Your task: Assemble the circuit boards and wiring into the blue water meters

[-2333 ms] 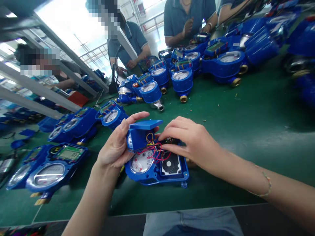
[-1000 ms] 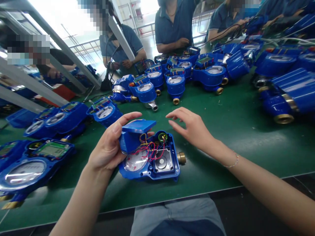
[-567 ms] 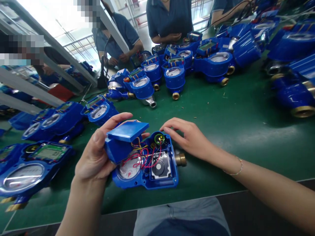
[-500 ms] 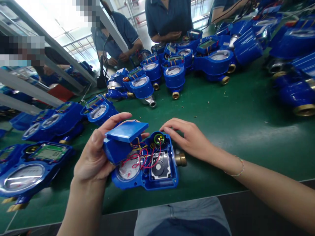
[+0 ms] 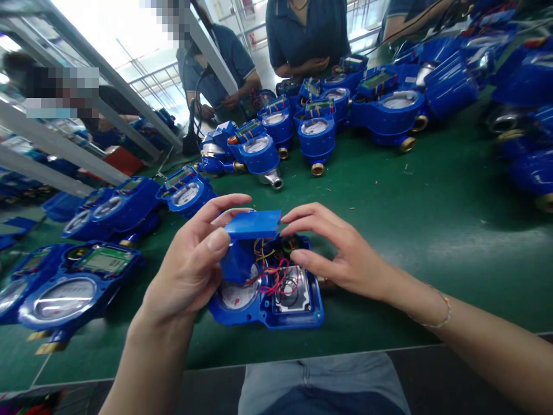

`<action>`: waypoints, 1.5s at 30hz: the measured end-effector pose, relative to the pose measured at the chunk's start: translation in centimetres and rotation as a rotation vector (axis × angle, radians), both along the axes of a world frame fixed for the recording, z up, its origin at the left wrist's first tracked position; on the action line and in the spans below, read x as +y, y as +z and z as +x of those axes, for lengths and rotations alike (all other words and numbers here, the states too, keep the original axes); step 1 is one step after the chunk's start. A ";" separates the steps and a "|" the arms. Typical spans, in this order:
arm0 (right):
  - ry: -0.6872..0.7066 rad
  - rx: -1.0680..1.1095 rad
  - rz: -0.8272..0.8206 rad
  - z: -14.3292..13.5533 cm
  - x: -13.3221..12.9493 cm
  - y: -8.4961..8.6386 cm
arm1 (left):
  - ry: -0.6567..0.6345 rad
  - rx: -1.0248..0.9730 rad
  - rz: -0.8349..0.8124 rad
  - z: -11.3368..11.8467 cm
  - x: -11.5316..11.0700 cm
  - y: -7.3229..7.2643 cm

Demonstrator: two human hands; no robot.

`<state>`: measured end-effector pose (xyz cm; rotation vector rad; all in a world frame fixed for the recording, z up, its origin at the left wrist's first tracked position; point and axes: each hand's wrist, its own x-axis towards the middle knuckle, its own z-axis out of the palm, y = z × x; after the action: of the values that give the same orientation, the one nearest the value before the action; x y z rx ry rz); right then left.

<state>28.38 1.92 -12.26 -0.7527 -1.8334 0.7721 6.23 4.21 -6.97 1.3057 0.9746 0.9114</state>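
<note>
In front of me an opened blue water meter [image 5: 318, 311] lies on the green table. My left hand [image 5: 185, 271] grips a blue plastic cover [image 5: 253, 225], tilted up over the meter's round dial [image 5: 237, 295]. Thin red, yellow and black wires [image 5: 280, 271] run from under the cover into the housing. A silver-grey square part [image 5: 298, 302] with a round centre sits in the open compartment. My right hand [image 5: 345, 253] has fingers apart, its fingertips close to the cover's right edge and its thumb above the wires; contact is unclear. It partly hides the brass pipe end.
Several blue meters with displays [image 5: 317, 129] stand at the back, and more [image 5: 60, 300] lie at the left. Others [image 5: 536, 144] are at the right edge. Small brass bits [image 5: 352, 208] lie on the table [image 5: 389, 225]. Co-workers [image 5: 309, 34] sit across, beyond grey frame posts.
My left hand has shifted right with the cover, which is now tilted differently. My right hand has come from beside the housing to over its edge, near the cover. The view has shifted slightly.
</note>
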 end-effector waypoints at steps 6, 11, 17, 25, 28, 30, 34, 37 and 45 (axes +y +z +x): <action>-0.047 -0.168 -0.090 -2.0 -1.2 1.7 | 0.050 0.183 0.111 2.0 0.3 0.7; -0.140 -0.098 -0.168 -1.8 -0.3 1.2 | -0.054 0.195 0.109 2.5 1.5 0.4; -0.058 0.173 -0.472 -0.5 0.8 0.0 | -0.061 0.121 -0.023 2.2 1.9 0.1; 0.058 0.310 -0.573 -0.7 0.5 -0.1 | -0.015 -0.068 -0.142 2.2 1.6 0.2; 0.089 0.295 -0.575 -0.7 0.3 -0.1 | 0.001 -0.099 -0.151 2.1 1.7 0.2; 0.088 0.244 -0.565 -0.7 0.2 -0.1 | 0.003 -0.116 -0.156 2.1 1.7 0.1; 0.023 0.147 -0.526 -1.0 0.2 0.2 | 0.015 -0.113 -0.166 2.1 1.8 0.3; -0.009 0.097 -0.516 -1.3 0.3 0.1 | 0.020 -0.108 -0.161 2.1 1.8 0.4; -0.015 0.086 -0.554 -1.4 0.4 -0.3 | 0.041 -0.112 -0.189 2.1 1.5 0.5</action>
<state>26.97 2.29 -12.57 -1.0604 -1.5425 1.3061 8.30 5.73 -6.45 1.0675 0.9779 0.8915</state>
